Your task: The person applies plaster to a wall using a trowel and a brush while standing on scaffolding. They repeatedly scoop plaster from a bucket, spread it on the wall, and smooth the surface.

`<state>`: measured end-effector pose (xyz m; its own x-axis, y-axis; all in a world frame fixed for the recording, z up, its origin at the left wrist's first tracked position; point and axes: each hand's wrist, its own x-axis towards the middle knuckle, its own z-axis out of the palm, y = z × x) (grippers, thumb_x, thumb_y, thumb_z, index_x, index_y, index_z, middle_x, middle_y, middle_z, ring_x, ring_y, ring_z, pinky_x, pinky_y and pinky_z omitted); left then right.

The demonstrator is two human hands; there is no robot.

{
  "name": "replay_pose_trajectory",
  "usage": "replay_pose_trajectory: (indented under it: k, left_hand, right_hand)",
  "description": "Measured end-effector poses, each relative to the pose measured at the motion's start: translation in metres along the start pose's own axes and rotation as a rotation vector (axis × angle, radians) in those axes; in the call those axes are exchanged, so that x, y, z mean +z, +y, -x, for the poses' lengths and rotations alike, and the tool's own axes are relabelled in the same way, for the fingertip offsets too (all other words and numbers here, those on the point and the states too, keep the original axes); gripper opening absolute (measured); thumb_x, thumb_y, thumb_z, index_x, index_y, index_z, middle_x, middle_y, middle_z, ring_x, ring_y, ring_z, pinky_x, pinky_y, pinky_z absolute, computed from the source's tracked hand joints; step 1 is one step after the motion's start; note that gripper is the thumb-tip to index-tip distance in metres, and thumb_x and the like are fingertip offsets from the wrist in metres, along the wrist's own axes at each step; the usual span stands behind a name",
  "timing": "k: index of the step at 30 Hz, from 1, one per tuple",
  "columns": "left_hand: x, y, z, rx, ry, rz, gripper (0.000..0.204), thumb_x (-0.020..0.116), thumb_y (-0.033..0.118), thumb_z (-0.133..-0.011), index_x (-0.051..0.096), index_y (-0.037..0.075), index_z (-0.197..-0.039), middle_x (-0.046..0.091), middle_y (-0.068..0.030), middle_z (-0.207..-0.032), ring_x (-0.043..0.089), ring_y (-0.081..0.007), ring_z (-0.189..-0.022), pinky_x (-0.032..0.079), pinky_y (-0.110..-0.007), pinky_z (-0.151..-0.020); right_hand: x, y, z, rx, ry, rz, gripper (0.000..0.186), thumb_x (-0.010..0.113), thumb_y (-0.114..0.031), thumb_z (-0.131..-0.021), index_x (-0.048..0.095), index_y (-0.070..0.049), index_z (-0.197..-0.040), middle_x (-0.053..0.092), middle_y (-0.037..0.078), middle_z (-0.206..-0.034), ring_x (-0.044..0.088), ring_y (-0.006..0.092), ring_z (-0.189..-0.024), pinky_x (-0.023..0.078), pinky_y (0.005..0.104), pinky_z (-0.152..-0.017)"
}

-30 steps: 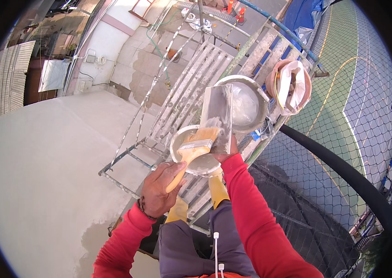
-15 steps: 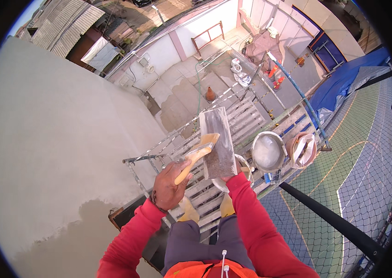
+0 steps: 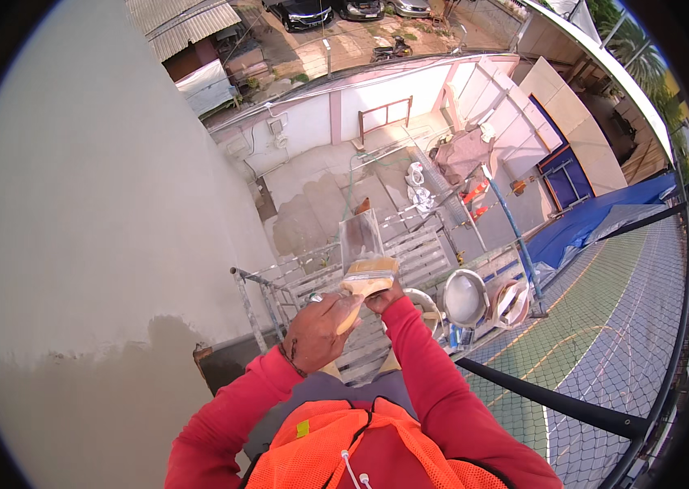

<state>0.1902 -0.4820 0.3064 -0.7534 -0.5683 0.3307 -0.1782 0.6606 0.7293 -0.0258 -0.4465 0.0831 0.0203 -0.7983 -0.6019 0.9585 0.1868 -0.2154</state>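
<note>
My left hand (image 3: 316,336) is closed round the wooden handle of a wide flat paintbrush (image 3: 370,275). Pale bristles of the brush lie across the lower end of a grey rectangular plastering float (image 3: 361,235). My right hand (image 3: 385,298) grips that float from beneath at its near end, with the fingers partly hidden by float and brush. The float points away from me and appears tilted. To the left rises a grey plastered wall (image 3: 100,196), smooth and pale above, with a darker, ragged-edged patch (image 3: 116,383) low down.
Slatted scaffold planks (image 3: 409,259) lie under me, with a metal rail (image 3: 259,279) on the left and a blue-grey post (image 3: 515,232) on the right. A white bucket (image 3: 448,303), a pinkish bucket (image 3: 494,316) and another pail (image 3: 439,328) stand right. Black netting (image 3: 589,359) hangs beyond.
My view has tilted up, showing more of the yard and parked cars. The brush has moved to the float's near end, by my right hand, and the float looks more tilted.
</note>
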Motion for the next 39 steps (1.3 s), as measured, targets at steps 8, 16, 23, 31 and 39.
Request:
replay_pose_trajectory:
  k: [8,16,23,31,39]
  left_hand:
    - [-0.015,-0.073,0.0,-0.095,0.151,-0.078,0.035,0.071,0.016,-0.096,0.066,0.001,-0.128,0.068,-0.0206,-0.109,0.067,-0.042,-0.098,0.054,-0.047,-0.084]
    - [-0.02,-0.024,0.028,-0.079,0.212,-0.034,0.035,0.074,0.01,-0.093,0.067,0.001,-0.126,0.068,-0.0203,-0.107,0.067,-0.0405,-0.096,0.054,-0.045,-0.083]
    - [-0.012,0.06,0.073,-0.137,0.171,-0.022,0.04,0.076,0.009,-0.092,0.065,0.0,-0.129,0.067,-0.019,-0.105,0.068,-0.0389,-0.092,0.055,-0.044,-0.077]
    - [0.003,0.07,0.065,-0.176,0.316,-0.104,0.043,0.078,0.004,-0.091,0.065,0.001,-0.131,0.069,-0.0177,-0.103,0.067,-0.0347,-0.087,0.054,-0.039,-0.076]
    - [0.02,0.085,0.032,-0.187,0.292,-0.046,0.037,0.075,0.007,-0.093,0.066,0.001,-0.128,0.069,-0.0188,-0.111,0.07,-0.0391,-0.098,0.056,-0.042,-0.081]
  right_hand:
    - [0.046,0.049,0.065,0.049,-0.076,0.03,0.032,0.049,-0.023,-0.109,0.062,-0.004,-0.131,0.072,0.01,-0.12,0.073,0.0247,-0.106,0.06,0.0417,-0.093]
    - [0.038,0.033,0.068,0.057,-0.085,0.053,0.033,0.048,-0.025,-0.109,0.062,-0.005,-0.13,0.072,0.011,-0.121,0.073,0.0255,-0.107,0.06,0.0423,-0.093]
    - [0.021,-0.037,0.014,-0.11,-0.124,0.104,0.029,0.05,-0.032,-0.106,0.066,-0.013,-0.122,0.073,0.003,-0.116,0.072,0.023,-0.107,0.06,0.0416,-0.088]
    - [0.026,-0.071,0.016,-0.201,-0.024,-0.015,0.027,0.052,-0.032,-0.107,0.067,-0.013,-0.12,0.074,0.003,-0.115,0.072,0.0252,-0.106,0.06,0.0429,-0.093]
    - [0.04,-0.048,0.007,-0.008,-0.16,0.147,0.039,0.047,-0.036,-0.11,0.063,-0.007,-0.13,0.071,0.009,-0.122,0.07,0.0282,-0.11,0.057,0.0471,-0.099]
